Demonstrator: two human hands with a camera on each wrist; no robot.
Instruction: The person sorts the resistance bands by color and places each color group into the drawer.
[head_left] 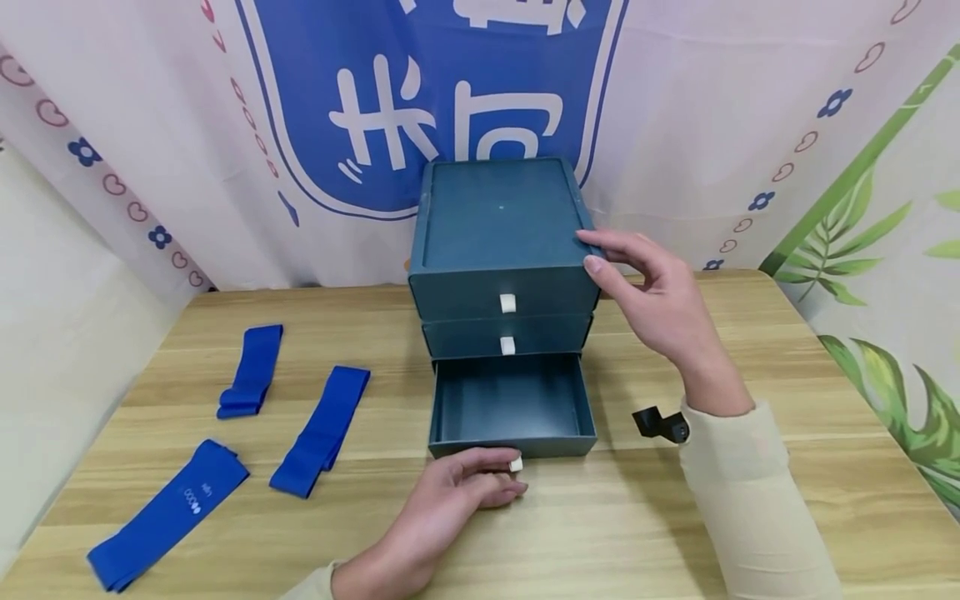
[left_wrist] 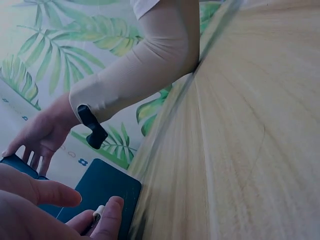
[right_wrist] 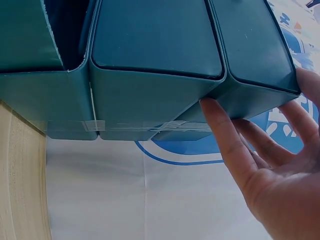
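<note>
Cabinet [head_left: 495, 221], teal, on table [head_left: 600, 533]; bottom drawer [head_left: 555, 448] pulled out. Left hand [head_left: 450, 504]: pinching its white tab [head_left: 516, 465]. Right hand [head_left: 660, 296]: fingers extended, touching cabinet's upper right edge. Blue bands [head_left: 318, 433], three: left.

A wood table [head_left: 600, 533] fills 6 o'clock. At 12 hangs a white cloth [head_left: 697, 125] with a blue badge [head_left: 444, 79] (some white characters cut off above); hearts [head_left: 137, 211] and flowers [head_left: 160, 237] trail down at 10 and 2. A plain wall [head_left: 60, 333] stands at 9, a leaf print [head_left: 855, 242] at 3. Light is soft.
</note>
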